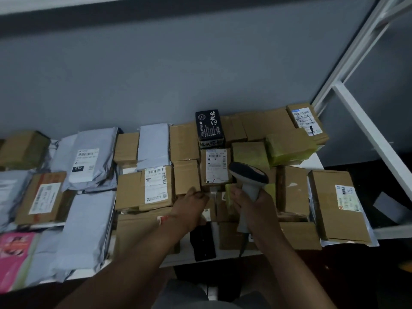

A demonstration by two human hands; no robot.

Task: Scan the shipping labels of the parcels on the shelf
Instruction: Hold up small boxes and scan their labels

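Cardboard boxes and grey mailer bags crowd a white shelf against a grey wall, packed edge to edge, most with white labels facing up. My right hand is wrapped around the handle of a grey scanner, its dark head tilted toward the label on a small box in the middle. My left hand reaches to the near edge of that cluster, fingers bent over small parcels; it seems to be pinching one, though blur hides the grip.

Risks as I judge them: the boxes lie so close that the beam could catch a neighbouring label, such as the one just to the left, and log the wrong parcel. Tugging a parcel free could shift the ones beside it. Both forearms stretch forward from below, nearly parallel, wrists low over the shelf's front.
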